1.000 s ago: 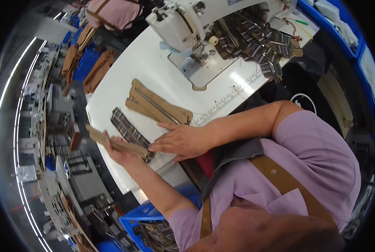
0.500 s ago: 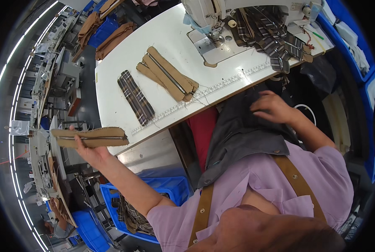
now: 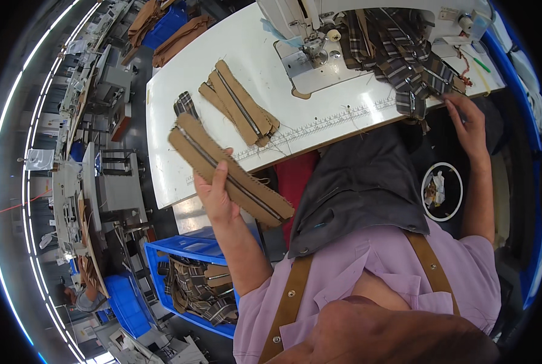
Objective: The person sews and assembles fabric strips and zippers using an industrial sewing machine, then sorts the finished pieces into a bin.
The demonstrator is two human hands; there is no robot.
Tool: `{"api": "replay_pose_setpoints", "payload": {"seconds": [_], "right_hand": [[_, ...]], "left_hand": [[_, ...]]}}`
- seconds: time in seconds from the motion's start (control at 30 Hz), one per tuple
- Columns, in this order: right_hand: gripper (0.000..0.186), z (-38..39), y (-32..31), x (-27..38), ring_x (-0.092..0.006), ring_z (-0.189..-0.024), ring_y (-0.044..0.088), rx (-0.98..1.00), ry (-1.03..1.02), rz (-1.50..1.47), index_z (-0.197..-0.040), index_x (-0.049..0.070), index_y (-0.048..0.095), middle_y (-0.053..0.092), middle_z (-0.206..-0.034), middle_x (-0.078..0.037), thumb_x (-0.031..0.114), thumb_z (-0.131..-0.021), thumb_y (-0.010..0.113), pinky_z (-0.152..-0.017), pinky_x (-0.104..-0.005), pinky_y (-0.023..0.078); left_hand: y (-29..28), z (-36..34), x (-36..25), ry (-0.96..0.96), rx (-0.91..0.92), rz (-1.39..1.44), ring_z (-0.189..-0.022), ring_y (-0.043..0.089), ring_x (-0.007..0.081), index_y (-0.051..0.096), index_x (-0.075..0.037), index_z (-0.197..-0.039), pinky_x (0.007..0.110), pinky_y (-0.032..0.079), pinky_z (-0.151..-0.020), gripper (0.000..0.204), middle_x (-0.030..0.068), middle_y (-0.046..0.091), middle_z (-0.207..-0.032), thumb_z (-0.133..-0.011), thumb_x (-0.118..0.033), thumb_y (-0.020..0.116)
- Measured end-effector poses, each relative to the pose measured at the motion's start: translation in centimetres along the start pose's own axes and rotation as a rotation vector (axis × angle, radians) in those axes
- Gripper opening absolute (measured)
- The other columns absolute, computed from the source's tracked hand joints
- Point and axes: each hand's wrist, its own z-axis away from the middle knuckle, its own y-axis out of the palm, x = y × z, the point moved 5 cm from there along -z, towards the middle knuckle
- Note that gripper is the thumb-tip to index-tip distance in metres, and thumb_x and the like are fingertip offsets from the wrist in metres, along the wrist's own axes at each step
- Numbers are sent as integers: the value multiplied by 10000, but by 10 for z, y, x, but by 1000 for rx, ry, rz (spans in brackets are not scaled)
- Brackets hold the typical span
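My left hand (image 3: 216, 188) is shut on a tan zipper strip (image 3: 222, 168), raised over the sewing table's near edge at left. Behind it a plaid strip (image 3: 182, 104) is partly hidden, and a pair of tan zipper strips (image 3: 239, 100) lies just to its right on the white tabletop (image 3: 328, 113). At the right edge, my right hand (image 3: 466, 118) is open, fingertips at the heap of plaid zipper pieces (image 3: 412, 74); I cannot tell whether they touch it.
A white sewing machine (image 3: 301, 30) stands at the back. Blue crates of fabric (image 3: 192, 244) sit below left; another (image 3: 514, 85) is at right. A white-rimmed bin (image 3: 459, 193) is below the table. A co-worker (image 3: 86, 297) works at far left.
My left hand has lifted the tan strip off the tabletop and swung it rightward, turning it diagonal. My right hand has left the strips and moved rightward and up to the plaid heap.
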Motion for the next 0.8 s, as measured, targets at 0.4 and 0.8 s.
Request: {"api": "replay_pose_setpoints", "payload": {"seconds": [0.4,0.8], "right_hand": [[294,-41,15,-123,-151,-1014,630,-80,321,-91,-1257,35,626,673,-1142,-93,170,-999,584,-915,-295,476],[261,-44,-10,-104,-263,-1132,631,-195,120,132,-1178,54,677,690,-1168,-122,183,-956,627,-987,-355,462]], "left_hand": [[-2,-13,32,-193,36,-1,-847,649,163,496,-7,-1280,298,595,-654,389,166,669,-1129,-918,-42,633],[-24,-22,48,-206,-44,-79,-1074,604,246,439,25,-1379,372,493,-923,527,179,635,-1212,-898,-35,645]]}}
